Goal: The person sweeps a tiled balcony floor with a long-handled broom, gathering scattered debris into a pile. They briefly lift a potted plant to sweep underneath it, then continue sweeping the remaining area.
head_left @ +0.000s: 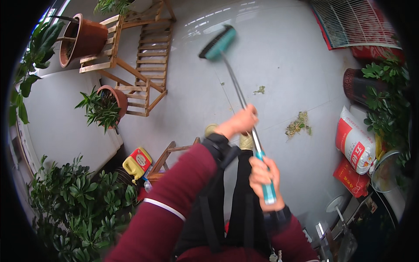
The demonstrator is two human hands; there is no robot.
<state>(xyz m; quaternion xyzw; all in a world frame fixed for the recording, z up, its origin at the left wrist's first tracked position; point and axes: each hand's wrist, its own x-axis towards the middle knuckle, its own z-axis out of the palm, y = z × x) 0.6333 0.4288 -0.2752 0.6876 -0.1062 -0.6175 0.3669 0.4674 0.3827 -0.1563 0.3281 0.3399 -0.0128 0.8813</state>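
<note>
A broom point(236, 83) with a thin metal pole and a teal head slants away from me across the pale tiled floor. Its dark bristles point to the far left, and the head is slightly blurred. My left hand point(241, 120) is closed round the middle of the pole. Lower down, my right hand point(264, 176) wraps the teal grip at the pole's near end. To the right of the pole lies a pile of dry leaf scraps point(298, 124). A smaller bunch of scraps point(260, 90) sits farther off, nearer the broom head.
Wooden slatted plant stands point(152, 65) with potted plants point(114, 105) line the left. A yellow jug point(137, 162) stands near leafy plants at lower left. On the right are a white wire rack point(355, 22), a red-and-white sack point(355, 142) and more plants.
</note>
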